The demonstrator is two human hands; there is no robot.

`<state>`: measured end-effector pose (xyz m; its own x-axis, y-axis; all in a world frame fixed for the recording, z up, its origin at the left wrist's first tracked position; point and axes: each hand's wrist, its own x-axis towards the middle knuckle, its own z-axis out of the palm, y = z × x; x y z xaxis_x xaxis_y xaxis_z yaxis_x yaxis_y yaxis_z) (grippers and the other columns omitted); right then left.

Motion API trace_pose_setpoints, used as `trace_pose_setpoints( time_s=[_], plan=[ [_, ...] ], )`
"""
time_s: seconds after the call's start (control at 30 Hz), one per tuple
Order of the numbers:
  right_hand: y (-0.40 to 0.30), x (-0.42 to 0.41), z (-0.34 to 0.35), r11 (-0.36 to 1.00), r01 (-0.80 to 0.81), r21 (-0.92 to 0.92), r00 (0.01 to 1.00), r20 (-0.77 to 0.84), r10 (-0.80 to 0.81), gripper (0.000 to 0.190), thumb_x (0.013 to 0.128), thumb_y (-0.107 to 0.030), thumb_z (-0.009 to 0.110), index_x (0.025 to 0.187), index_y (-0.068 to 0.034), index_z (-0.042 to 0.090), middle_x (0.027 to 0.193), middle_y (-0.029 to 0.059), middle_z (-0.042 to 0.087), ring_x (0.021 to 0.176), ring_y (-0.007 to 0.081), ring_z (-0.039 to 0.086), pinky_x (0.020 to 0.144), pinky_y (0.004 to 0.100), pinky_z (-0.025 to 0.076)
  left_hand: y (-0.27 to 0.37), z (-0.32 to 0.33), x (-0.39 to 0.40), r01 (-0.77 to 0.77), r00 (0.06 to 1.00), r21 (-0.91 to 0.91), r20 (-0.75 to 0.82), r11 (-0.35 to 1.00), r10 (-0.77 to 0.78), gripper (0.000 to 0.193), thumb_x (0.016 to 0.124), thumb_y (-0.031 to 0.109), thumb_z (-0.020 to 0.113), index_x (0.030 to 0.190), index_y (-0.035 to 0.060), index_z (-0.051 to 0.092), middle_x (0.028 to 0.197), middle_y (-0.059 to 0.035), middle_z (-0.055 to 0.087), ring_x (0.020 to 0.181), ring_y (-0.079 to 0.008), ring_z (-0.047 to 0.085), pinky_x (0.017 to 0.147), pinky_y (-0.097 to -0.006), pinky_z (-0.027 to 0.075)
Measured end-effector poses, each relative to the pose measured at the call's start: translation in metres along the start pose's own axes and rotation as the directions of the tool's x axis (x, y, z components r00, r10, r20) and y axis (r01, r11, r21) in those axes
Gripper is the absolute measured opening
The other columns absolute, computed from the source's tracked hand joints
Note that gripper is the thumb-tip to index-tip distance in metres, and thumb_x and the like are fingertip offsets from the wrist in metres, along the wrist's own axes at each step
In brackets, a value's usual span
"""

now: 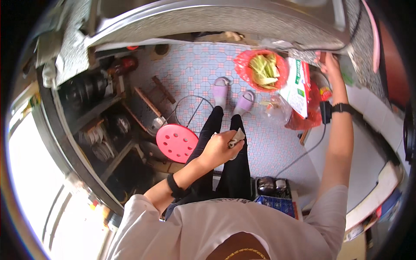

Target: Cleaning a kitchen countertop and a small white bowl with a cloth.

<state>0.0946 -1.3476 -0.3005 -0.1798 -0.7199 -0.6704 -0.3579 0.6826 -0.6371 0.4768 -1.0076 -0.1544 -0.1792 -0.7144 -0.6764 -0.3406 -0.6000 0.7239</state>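
My left hand (pixel 222 146) is closed around a crumpled, pale cloth (pixel 240 136) with dark markings, in front of my thighs. My right arm reaches out to the far right, where my right hand (pixel 331 65) is at the edge of the speckled countertop (pixel 352 57). A small reddish-brown patch shows by its fingers; whether it is held is unclear. Below and left of that hand stands a white and green printed plastic bag (pixel 296 87). Beside this bag, a red plastic bag (pixel 243 70) holds pale green leaves (pixel 265 70), apparently cabbage.
A pink round stool (pixel 177 143) with holes stands left of my legs. Shelves with stacked dishes (pixel 100 143) and dark pots (pixel 86 87) line the left. A clear plastic bag (pixel 276 109) lies on the tiled floor (pixel 195 65). A metal sink (pixel 312 13) lies ahead.
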Motion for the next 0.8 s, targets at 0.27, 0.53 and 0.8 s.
trace_pose_setpoints(
  time_s=[0.27, 0.53, 0.8],
  plan=[
    [0.035, 0.062, -0.032, 0.942, 0.278, -0.188, 0.925, -0.211, -0.315, 0.034, 0.096, -0.024, 0.066, 0.098, 0.009, 0.072, 0.087, 0.0196, 0.075, 0.067, 0.028, 0.076, 0.056, 0.0355, 0.061, -0.005, 0.004, -0.009, -0.135, 0.976, 0.059, -0.167, 0.989, 0.143, 0.023, 0.093, 0.02, 0.074, 0.092, -0.0009, 0.066, 0.077, -0.0196, 0.066, 0.066, -0.0365, 0.068, 0.061, -0.0436, 0.053],
    [0.043, -0.059, -0.01, 0.857, 0.371, 0.357, 0.929, -0.134, -0.346, 0.049, 0.096, -0.01, 0.068, 0.14, 0.005, 0.054, 0.129, 0.0199, 0.065, 0.118, 0.0311, 0.068, 0.103, 0.0397, 0.055, 0.005, 0.01, -0.045, -0.188, 0.932, -0.012, -0.316, 0.982, 0.174, 0.026, 0.091, 0.024, 0.072, 0.09, -0.0007, 0.064, 0.074, -0.0213, 0.067, 0.07, -0.0409, 0.068, 0.064, -0.0478, 0.053],
    [0.063, -0.317, 0.107, 0.922, 0.379, 0.076, 0.74, 0.573, -0.352, 0.04, 0.107, -0.036, 0.056, 0.122, -0.001, 0.067, 0.091, 0.0059, 0.069, 0.082, 0.0163, 0.066, 0.077, 0.0314, 0.053, 0.035, 0.003, -0.123, -0.215, 0.847, -0.377, -0.532, 0.901, -0.02, 0.04, 0.105, 0.036, 0.063, 0.092, -0.0012, 0.064, 0.072, -0.0113, 0.065, 0.065, -0.0182, 0.06, 0.064, -0.0388, 0.051]
  ],
)
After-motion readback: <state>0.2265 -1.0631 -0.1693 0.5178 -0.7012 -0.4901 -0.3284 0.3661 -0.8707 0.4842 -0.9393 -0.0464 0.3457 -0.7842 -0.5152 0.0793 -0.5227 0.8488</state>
